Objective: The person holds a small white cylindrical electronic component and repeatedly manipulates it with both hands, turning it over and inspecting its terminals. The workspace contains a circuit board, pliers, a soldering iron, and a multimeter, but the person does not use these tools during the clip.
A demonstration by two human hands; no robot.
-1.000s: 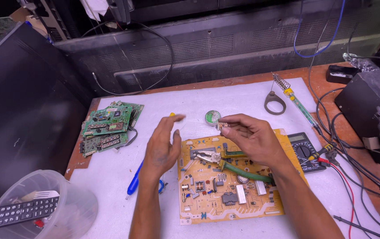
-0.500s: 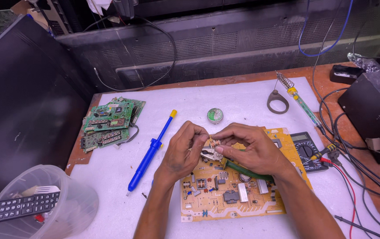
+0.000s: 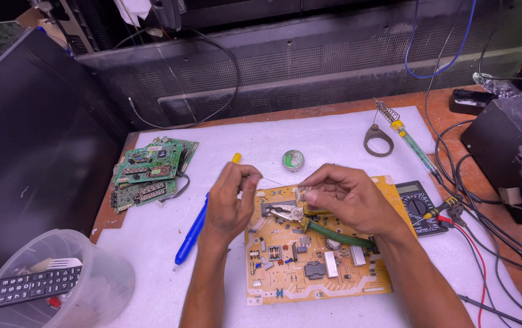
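Yellow board: the circuit board point(image 3: 318, 261) lies flat on the white table point(image 3: 334, 136), under both hands, its parts facing up.
Wire: a thin pale strand point(image 3: 273, 181) runs taut between the two hands, just above the board's upper edge; its ends are hidden in the fingers.
Left hand: the left hand point(image 3: 229, 203) has its grip pinched narrow on the wire's left end, fingers curled, held clear of the board.
Right hand: the right hand point(image 3: 340, 197) has its grip closed on a small pale part point(image 3: 300, 193) at the wire's right end; what the part is cannot be told.
Change: half a second ago the hands were pressed together over the board; now they stand apart, with the wire showing between them. A second ago the left hand lay flat on the table.
Meaning: the wire looks drawn out to a working length, a judgement only.
Pliers: green-handled pliers point(image 3: 327, 232) rest on the board under the right hand, not held.
Screwdriver: a blue one point(image 3: 195, 228) lies just left of the left hand.
Further out: a round solder tin point(image 3: 293, 160), green boards point(image 3: 151, 170), a multimeter point(image 3: 419, 206), a soldering iron point(image 3: 409, 143), a plastic tub point(image 3: 60, 285) with a remote point(image 3: 27, 287).
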